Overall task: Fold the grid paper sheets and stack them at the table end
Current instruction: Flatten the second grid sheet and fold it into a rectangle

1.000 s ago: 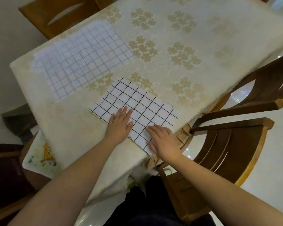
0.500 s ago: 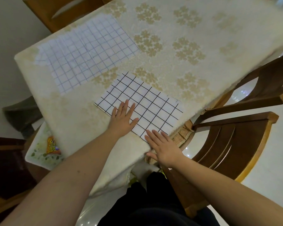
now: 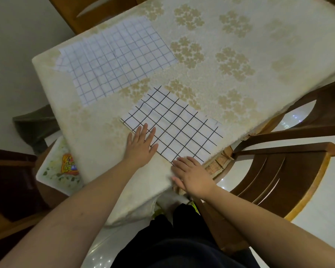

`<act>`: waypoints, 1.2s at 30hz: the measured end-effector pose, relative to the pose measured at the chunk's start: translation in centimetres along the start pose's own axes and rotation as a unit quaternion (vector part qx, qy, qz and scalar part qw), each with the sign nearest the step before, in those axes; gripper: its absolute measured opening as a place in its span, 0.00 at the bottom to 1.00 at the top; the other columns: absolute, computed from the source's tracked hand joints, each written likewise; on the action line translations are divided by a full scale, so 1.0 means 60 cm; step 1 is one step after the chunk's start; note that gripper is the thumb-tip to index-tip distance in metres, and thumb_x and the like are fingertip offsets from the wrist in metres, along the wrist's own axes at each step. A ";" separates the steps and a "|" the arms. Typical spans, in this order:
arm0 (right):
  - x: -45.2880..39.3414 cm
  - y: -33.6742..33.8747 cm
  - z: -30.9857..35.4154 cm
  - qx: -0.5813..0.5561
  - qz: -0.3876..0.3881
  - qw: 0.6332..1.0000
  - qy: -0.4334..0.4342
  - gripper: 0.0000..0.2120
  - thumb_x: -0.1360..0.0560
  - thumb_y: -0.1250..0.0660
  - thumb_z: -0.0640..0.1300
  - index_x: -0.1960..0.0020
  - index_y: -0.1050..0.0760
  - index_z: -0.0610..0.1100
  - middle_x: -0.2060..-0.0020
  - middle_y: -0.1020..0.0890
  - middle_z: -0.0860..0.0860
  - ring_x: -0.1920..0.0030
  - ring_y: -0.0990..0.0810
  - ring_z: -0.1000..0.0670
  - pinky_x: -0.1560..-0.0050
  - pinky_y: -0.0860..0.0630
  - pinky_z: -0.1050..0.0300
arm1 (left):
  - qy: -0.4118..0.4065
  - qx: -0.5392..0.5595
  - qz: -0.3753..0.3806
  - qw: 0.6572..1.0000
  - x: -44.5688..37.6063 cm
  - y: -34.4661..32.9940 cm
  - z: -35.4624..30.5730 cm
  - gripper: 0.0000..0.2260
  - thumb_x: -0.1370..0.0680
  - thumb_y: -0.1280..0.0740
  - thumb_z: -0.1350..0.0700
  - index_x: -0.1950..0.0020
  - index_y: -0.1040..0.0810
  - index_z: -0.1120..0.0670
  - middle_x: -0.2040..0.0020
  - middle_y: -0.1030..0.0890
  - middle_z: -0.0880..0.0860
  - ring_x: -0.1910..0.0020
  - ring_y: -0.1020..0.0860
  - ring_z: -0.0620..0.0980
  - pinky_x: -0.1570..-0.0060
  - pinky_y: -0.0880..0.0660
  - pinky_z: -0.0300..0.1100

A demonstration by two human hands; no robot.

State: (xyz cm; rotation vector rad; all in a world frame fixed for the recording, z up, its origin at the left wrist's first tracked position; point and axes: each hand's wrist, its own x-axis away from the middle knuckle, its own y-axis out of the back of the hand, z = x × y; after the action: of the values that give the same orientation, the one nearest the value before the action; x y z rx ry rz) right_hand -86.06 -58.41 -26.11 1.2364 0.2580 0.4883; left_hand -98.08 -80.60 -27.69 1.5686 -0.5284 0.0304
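pressing my left hand (image 3: 140, 146) flat, fingers spread, i am covering the near left edge of the folded grid sheet (image 3: 172, 124) with my fingertips while the heel of the palm is resting on the tablecloth (image 3: 230, 35). my right hand (image 3: 191, 176) is lying open and flat too, fingers close together, its fingertips touching the sheet's nearest corner and the rest of it sitting at the table's near corner. neither hand is pinching or gripping anything.

the folded sheet is lying flat near the table's right edge, white with bold black grid lines, and a thin strip of a lower layer is peeking out along its right side. farther away toward the left end of the table, a pile of paler grid sheets (image 3: 114, 59) with thin bluish lines is lying well apart from the folded one, its layers fanning out unevenly at the left corner.

the cloth is showing a cream colour with gold flower clusters. a wooden chair (image 3: 290, 171) is standing just beside the table on my right, another chair (image 3: 89, 10) is sitting at the far end, and a white tray (image 3: 52, 171) with an orange packet (image 3: 69, 163) on it is sitting low on my left, partly under the table's edge.
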 end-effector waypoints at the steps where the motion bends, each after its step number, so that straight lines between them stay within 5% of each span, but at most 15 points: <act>1: -0.005 0.002 0.003 -0.002 0.003 1.000 -0.001 0.24 0.19 0.48 0.58 0.32 0.27 0.46 0.31 0.26 0.47 0.30 0.29 0.45 0.28 0.41 0.48 | -0.004 -0.003 0.004 1.000 -0.002 0.001 0.002 0.29 0.19 0.57 0.37 0.22 0.63 0.43 0.21 0.65 0.50 0.22 0.63 0.51 0.25 0.61 0.56; 5: -0.022 -0.011 0.011 -0.004 0.033 0.999 0.015 0.29 0.18 0.52 0.61 0.24 0.38 0.47 0.26 0.34 0.47 0.26 0.36 0.45 0.25 0.47 0.48 | -0.018 -0.013 0.000 1.000 -0.009 0.005 0.012 0.30 0.21 0.59 0.34 0.23 0.63 0.42 0.21 0.63 0.49 0.22 0.61 0.51 0.26 0.59 0.57; 11: -0.017 -0.005 0.012 -0.038 -0.010 0.999 0.016 0.26 0.18 0.50 0.58 0.28 0.31 0.45 0.36 0.22 0.48 0.33 0.27 0.46 0.29 0.37 0.50 | 0.075 0.105 -0.067 0.989 -0.011 0.020 0.013 0.27 0.18 0.48 0.45 0.21 0.53 0.46 0.20 0.55 0.51 0.22 0.55 0.51 0.25 0.54 0.54; 16: -0.011 -0.005 0.003 -0.061 -0.038 0.997 -0.011 0.26 0.18 0.53 0.57 0.32 0.26 0.43 0.39 0.19 0.48 0.38 0.23 0.46 0.32 0.33 0.51 | 0.264 0.300 -0.207 0.893 -0.016 0.049 0.012 0.19 0.20 0.37 0.57 0.29 0.31 0.58 0.33 0.29 0.60 0.36 0.28 0.59 0.39 0.31 0.49; 20: -0.015 0.002 0.004 -0.049 -0.044 0.998 0.010 0.24 0.18 0.50 0.55 0.34 0.25 0.43 0.42 0.18 0.49 0.38 0.23 0.46 0.33 0.31 0.50 | 0.391 0.401 -0.121 0.819 -0.026 0.064 0.002 0.13 0.21 0.36 0.54 0.42 0.21 0.63 0.46 0.18 0.62 0.48 0.20 0.61 0.50 0.23 0.47; 26: -0.035 0.019 0.000 -0.099 -0.066 0.992 -0.027 0.22 0.20 0.45 0.53 0.33 0.26 0.43 0.39 0.19 0.48 0.38 0.23 0.46 0.35 0.29 0.50 | 0.384 0.358 0.077 0.848 -0.024 0.081 -0.031 0.27 0.21 0.35 0.46 0.35 0.29 0.68 0.40 0.22 0.64 0.42 0.23 0.62 0.48 0.25 0.48; 32: -0.046 0.031 -0.003 -0.108 -0.080 0.989 -0.060 0.22 0.21 0.45 0.53 0.34 0.25 0.43 0.40 0.19 0.48 0.38 0.23 0.45 0.36 0.27 0.48 | 0.386 0.412 0.070 0.823 -0.015 0.052 -0.038 0.21 0.21 0.34 0.50 0.38 0.24 0.67 0.41 0.20 0.62 0.41 0.22 0.60 0.45 0.25 0.44; 36: -0.051 0.039 0.004 -0.117 -0.093 0.986 -0.072 0.21 0.21 0.44 0.52 0.35 0.25 0.42 0.41 0.19 0.48 0.39 0.23 0.46 0.37 0.28 0.50 | 0.333 0.513 0.016 0.791 0.012 0.051 -0.014 0.09 0.21 0.34 0.57 0.58 0.26 0.62 0.50 0.19 0.66 0.49 0.18 0.62 0.46 0.22 0.55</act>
State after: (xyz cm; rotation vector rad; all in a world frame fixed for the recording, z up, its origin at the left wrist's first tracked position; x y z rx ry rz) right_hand -89.12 -59.56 -24.07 1.0017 0.1851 0.2571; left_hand -98.27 -79.96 -24.50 2.4182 0.0953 1.0151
